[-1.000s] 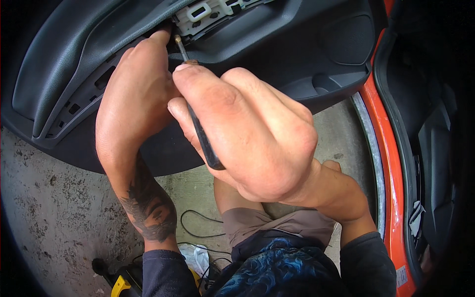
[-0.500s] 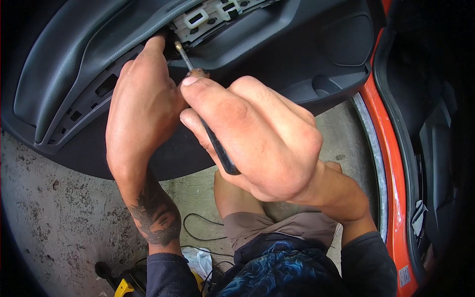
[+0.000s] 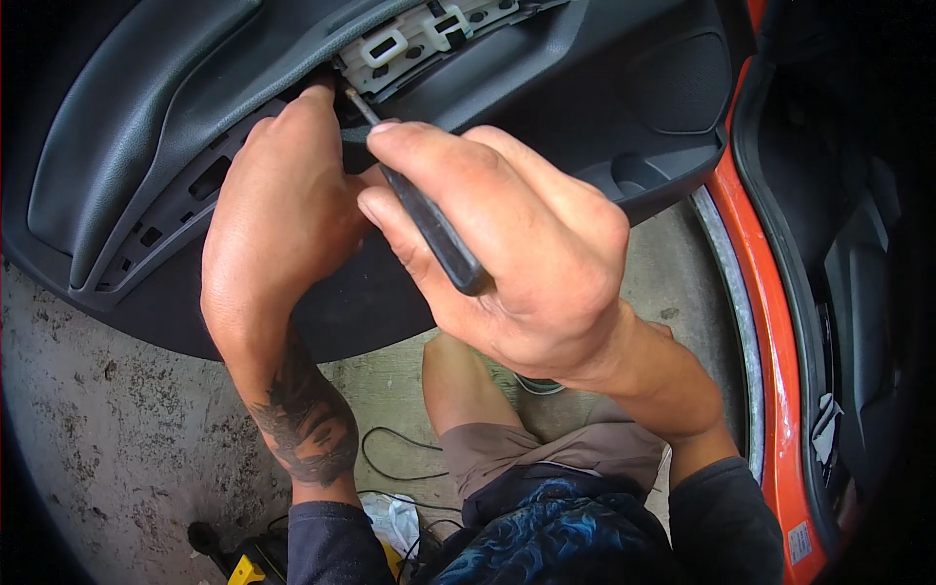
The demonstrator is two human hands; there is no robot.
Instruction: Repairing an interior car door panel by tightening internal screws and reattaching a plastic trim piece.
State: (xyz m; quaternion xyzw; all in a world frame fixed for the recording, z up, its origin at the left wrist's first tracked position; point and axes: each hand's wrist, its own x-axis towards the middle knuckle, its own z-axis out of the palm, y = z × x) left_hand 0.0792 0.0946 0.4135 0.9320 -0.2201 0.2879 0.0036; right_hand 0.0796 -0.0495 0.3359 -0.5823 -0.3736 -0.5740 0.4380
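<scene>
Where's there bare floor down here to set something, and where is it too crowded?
Bare concrete floor lies left of the left hand, below the door panel. A smaller strip runs between the right hand and the orange door sill. Crowded: by the knees, with a black cable and a yellow tool; the screwdriver fills the panel opening.

Over the last second the left hand [image 3: 283,224] has slid up the dark door panel [image 3: 127,146], its fingertips now pressed right at the edge of the opening beside the white plastic switch housing [image 3: 409,44]. The right hand [image 3: 517,263] has shifted up and rightward, and the screwdriver [image 3: 424,219] it grips has moved with it, tip now just below the housing.
</scene>
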